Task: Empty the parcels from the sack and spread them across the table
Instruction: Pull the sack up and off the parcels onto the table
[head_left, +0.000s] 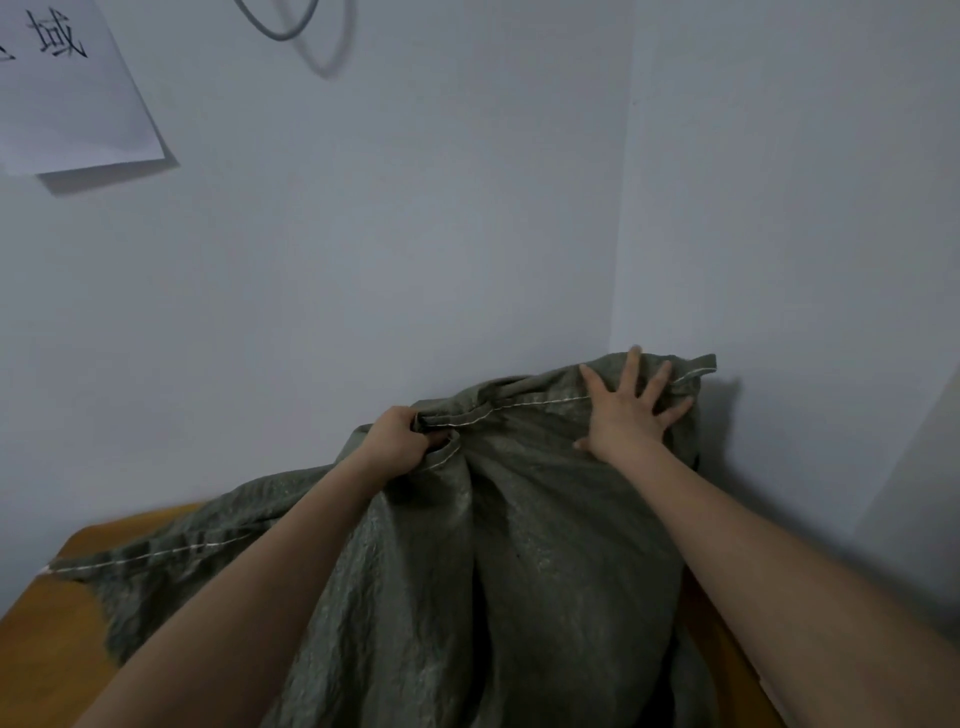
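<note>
The left hand (397, 439) is clenched around a bunched fold of the one grey-green woven plastic sack (498, 561), gripping it along the white-stitched seam near the sack's raised top edge. The right hand (626, 410) lies flat with its fingers spread and straight, pressing on the same sack just right of the seam, close to the upper right corner of the fabric. Both bare forearms reach forward over the sack, which rises in front of the person and drapes down between and below the two hands. Its lower left part spreads over the one orange-brown wooden counter (47, 639). Behind stands a pale grey wall (389, 234) carrying one white paper sheet with black characters (67, 88) and one grey looped cable (283, 26).
</note>
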